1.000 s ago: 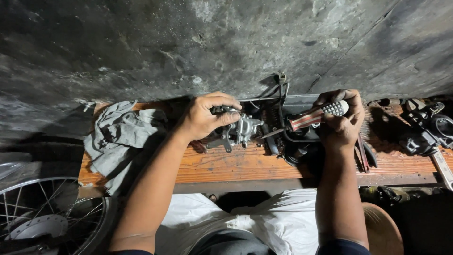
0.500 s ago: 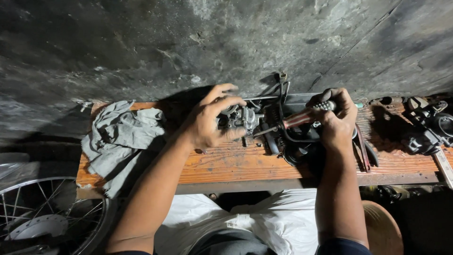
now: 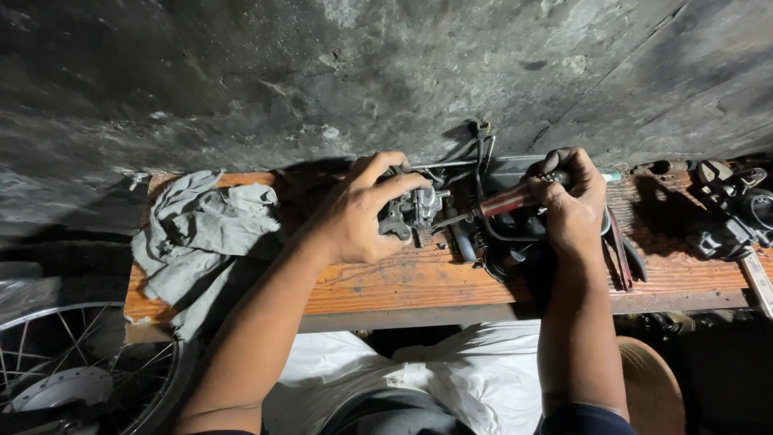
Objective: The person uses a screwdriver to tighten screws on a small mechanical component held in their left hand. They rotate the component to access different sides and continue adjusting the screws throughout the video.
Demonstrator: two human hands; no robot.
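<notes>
Head view, left hand [image 3: 354, 217] grip clasping carburetor [image 3: 412, 211], right hand [image 3: 573, 205] grip holding screwdriver [image 3: 503, 201], wall close behind bench [image 3: 403, 278].

head cam | looks steeply down, close | wooden bench [image 3: 451, 278] against dark wall [image 3: 322, 72]

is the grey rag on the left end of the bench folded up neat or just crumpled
Crumpled. The grey rag lies in a loose, creased heap on the wooden bench, one part hanging over the front edge.
</notes>
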